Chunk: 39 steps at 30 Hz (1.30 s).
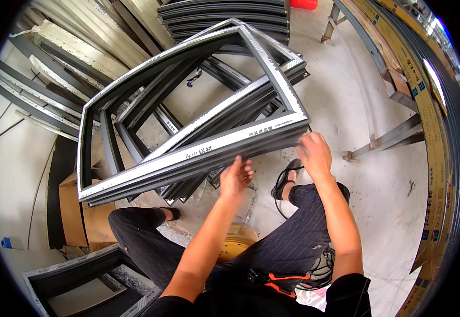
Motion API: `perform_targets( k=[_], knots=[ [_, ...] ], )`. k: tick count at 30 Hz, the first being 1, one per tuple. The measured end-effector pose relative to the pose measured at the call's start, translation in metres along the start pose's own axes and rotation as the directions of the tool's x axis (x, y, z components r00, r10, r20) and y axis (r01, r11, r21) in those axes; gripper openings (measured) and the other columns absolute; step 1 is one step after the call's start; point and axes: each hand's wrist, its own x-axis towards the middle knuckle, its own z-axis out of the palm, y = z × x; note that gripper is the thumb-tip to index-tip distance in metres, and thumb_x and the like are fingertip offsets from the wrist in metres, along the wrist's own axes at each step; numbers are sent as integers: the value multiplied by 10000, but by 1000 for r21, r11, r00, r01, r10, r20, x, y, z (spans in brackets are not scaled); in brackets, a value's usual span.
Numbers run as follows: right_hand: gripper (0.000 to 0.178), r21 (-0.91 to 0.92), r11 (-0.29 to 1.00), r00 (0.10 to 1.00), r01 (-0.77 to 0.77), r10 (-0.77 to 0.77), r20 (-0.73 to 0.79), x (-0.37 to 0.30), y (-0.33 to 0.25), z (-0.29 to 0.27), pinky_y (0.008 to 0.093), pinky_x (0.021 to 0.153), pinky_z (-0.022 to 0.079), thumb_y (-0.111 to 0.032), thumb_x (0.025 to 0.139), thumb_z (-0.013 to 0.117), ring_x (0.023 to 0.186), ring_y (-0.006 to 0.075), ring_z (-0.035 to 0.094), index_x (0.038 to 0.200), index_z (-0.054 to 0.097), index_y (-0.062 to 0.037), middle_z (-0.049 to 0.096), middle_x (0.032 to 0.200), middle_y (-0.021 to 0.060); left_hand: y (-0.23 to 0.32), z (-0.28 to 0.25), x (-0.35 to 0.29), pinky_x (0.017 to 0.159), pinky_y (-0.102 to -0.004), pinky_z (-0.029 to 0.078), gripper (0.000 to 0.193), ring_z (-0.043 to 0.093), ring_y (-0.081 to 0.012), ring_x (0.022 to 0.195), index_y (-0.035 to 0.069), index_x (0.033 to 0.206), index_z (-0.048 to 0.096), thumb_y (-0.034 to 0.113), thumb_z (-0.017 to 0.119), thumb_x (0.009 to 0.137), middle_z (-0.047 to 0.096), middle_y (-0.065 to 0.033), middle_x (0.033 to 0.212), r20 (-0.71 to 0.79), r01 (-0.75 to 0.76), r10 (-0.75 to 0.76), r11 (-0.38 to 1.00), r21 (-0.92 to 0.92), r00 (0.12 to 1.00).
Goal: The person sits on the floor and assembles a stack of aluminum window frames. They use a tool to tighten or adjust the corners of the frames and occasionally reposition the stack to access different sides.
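- On the concrete floor [367, 95], a stack of grey rectangular aluminium window frames [198, 142] sits right in front of the knees.
- Left hand [235, 177] is under the top frame's near rail, fingers curled on it.
- Right hand [313, 153] clamps the near right corner, fingers closed.

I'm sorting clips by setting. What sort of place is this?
Most likely a workshop that makes aluminium window or door frames. Both hands, left hand and right hand, are on a stack of grey metal frames; long metal profiles lie in bundles on the concrete floor.
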Motion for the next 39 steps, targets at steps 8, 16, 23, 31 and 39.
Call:
perform_targets(
  k=[8,16,23,31,39],
  knots=[
    [210,-42,995,985,89,-94,-143,8,-16,-7,396,714,482,-87,650,725,851,290,553,814,595,-65,572,877,73,70,-174,-41,664,-284,456,494,573,-176,730,-21,995,615,465,555,928,599,-54,759,-234,-198,187,980,-23,954],
    [181,-60,923,923,380,-383,-38,89,-59,4,403,871,452,-172,731,652,1001,264,583,867,601,-63,618,992,85,147,-163,-119,963,-402,391,318,517,-336,1117,-37,1230,522,82,460,941,542,-200,1195,-5,-289,990,47,956,143],
    [352,-22,981,953,191,-180,244,95,-55,26,483,619,472,-374,890,563,659,368,612,710,596,-73,615,626,149,146,-68,-42,1021,-453,316,262,505,-322,1146,19,1042,635,186,466,931,585,-134,1149,389,-34,916,-388,921,96],
    [319,-127,990,958,61,-22,287,30,-118,14,454,662,423,-344,880,572,677,352,593,724,588,-66,614,660,140,167,-115,-52,944,-442,360,233,581,-294,996,42,831,671,183,485,836,645,-96,933,461,-236,884,-433,870,77],
    [252,-99,995,965,-22,47,257,-19,-229,40,420,713,437,-227,793,626,763,300,613,1006,636,-94,647,816,101,259,-189,1,980,-448,361,210,557,-309,1040,43,813,653,153,479,852,633,-114,996,599,-397,794,-519,757,105]
  ],
)
